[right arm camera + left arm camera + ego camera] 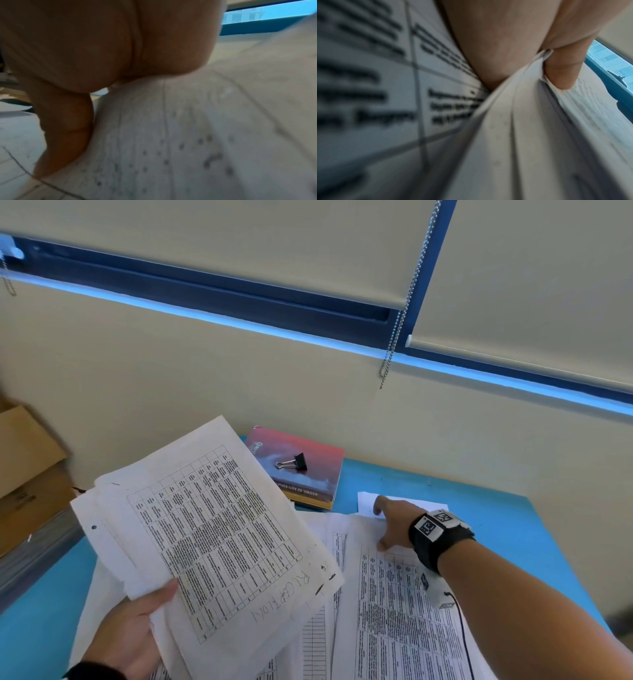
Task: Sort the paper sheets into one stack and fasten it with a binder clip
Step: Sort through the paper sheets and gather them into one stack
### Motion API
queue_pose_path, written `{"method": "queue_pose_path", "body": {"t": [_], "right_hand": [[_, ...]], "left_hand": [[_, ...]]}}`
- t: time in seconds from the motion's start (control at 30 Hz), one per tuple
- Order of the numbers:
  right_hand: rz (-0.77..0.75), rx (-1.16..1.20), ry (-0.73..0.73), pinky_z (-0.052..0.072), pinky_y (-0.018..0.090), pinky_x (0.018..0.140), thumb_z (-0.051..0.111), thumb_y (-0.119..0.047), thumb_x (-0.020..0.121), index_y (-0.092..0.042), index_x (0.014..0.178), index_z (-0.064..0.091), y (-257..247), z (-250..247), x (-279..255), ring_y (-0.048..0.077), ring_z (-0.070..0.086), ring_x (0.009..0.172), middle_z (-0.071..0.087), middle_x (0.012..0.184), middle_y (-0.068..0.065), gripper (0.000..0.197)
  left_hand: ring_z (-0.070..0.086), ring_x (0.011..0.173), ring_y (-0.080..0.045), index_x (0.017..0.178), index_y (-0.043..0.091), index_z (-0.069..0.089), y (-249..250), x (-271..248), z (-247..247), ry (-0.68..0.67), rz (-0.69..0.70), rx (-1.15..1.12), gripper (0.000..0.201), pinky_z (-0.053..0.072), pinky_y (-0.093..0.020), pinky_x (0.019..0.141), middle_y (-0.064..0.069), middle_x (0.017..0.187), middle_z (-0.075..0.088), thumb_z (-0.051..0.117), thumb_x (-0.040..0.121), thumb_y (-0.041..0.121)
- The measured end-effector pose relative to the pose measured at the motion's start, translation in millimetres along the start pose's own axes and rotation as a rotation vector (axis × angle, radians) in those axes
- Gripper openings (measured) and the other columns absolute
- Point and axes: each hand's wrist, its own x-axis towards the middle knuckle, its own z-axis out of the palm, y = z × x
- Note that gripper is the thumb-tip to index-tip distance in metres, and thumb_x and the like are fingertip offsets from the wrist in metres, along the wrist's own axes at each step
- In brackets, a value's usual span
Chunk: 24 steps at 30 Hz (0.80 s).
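Observation:
My left hand (144,621) holds a raised stack of printed sheets (212,525) at the lower left, thumb on top and fingers hidden underneath. In the left wrist view the thumb (488,47) and a finger (561,70) pinch the stack's edge (513,135). My right hand (388,525) reaches across the loose sheets on the table and grips the top edge of a printed sheet (400,628). That sheet (171,135) curves up against the palm beside the thumb (65,128). A black binder clip (294,463) lies on a pink book (318,484) at the back.
More loose sheets (318,628) overlap on the blue table (496,525). A blank sheet (366,499) lies beyond my right hand. Cardboard boxes (27,460) stand left of the table. A bead chain (400,313) hangs from the window blind against the wall behind.

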Motion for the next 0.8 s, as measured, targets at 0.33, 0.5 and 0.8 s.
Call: {"method": "queue_pose_path", "body": {"t": [0.33,0.5,0.8], "right_hand": [[-0.012,-0.157,-0.029,0.046,0.033,0.094,0.057,-0.038,0.09,-0.014,0.123,0.06,23,-5,-42,0.026,0.056,0.117,0.061,0.128,0.007,0.041],[-0.01,0.015,-0.035,0.046,0.039,0.092,0.075,-0.054,0.073,-0.027,0.135,0.037,17,6,-60,0.027,0.058,0.114,0.058,0.132,0.005,0.078],[-0.061,-0.286,-0.142,0.044,0.043,0.103,0.07,-0.032,0.085,-0.014,0.132,0.053,22,10,-62,0.028,0.052,0.126,0.056,0.136,0.007,0.053]], "left_hand": [[0.069,0.103,-0.034,0.102,0.024,0.078,0,0,0,0.013,-0.01,0.014,0.042,0.052,-0.058,0.084,-0.014,0.12,0.069,0.045,0.095,-0.002],[0.065,0.11,-0.039,0.096,0.021,0.08,1,-1,1,0.013,-0.01,0.045,0.042,0.046,-0.06,0.095,-0.016,0.122,0.068,0.045,0.094,-0.002],[0.061,0.114,-0.038,0.096,0.024,0.08,0,-1,1,-0.004,-0.01,0.062,0.044,0.046,-0.06,0.094,-0.014,0.12,0.07,0.044,0.094,-0.002]]}}
